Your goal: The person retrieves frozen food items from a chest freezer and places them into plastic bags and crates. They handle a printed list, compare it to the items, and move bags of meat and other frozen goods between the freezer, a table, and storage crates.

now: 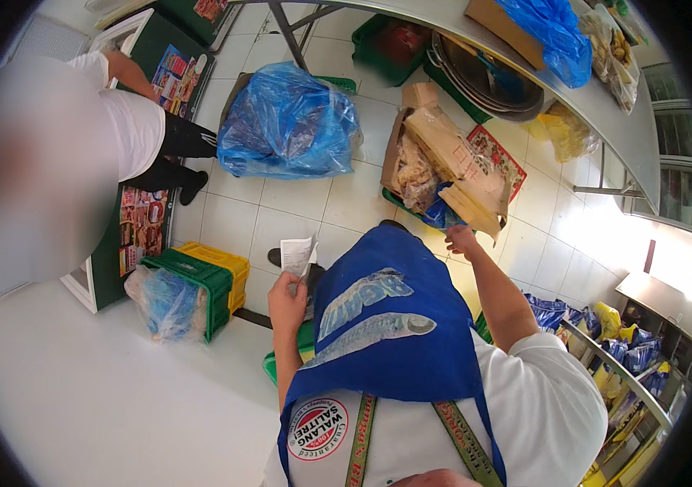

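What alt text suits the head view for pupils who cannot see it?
A person in a blue apron holds a white paper slip in the left hand, the right hand near a cardboard box. A blue plastic bag sits beyond; another person stands at left.

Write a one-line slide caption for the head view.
Left hand holding white paper, right hand near an open cardboard box, blue apron between.

The paper slip (296,255) is small and white, with tiny print. The left hand (287,302) holds it by its bottom end, and its right edge is bent. The brown cardboard box (447,142) is open near the right hand (461,241), its flaps loose. Clear plastic (416,174) and blue plastic (443,213) show inside.
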